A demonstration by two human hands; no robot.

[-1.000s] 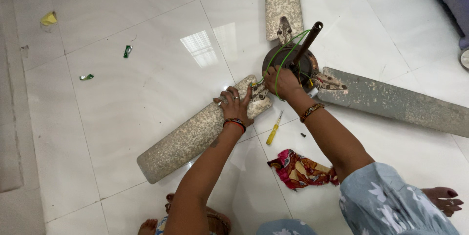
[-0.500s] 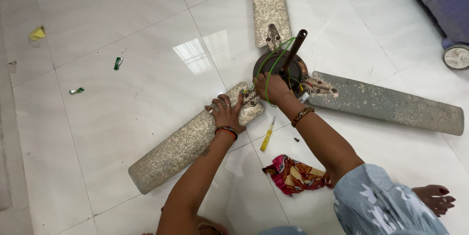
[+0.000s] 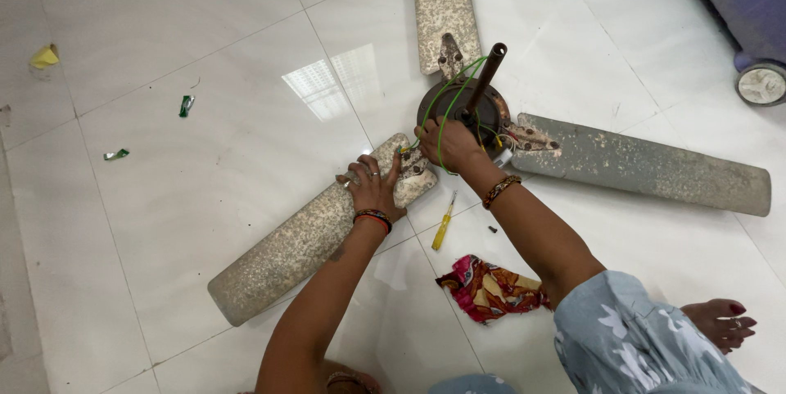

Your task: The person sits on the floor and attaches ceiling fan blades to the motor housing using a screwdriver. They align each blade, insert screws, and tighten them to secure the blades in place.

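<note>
The dusty, speckled, stiff metal fan blade (image 3: pixel 315 234) is pressed flat by the open left hand (image 3: pixel 374 189), while the rusty, likely heavy motor hub (image 3: pixel 468 108) is clasped by the right hand (image 3: pixel 446 144).

Speckled grey-beige fan blades (image 3: pixel 311 234), green wire (image 3: pixel 442 112), yellow screwdriver (image 3: pixel 443 226), pink patterned cloth (image 3: pixel 489 289)
</note>
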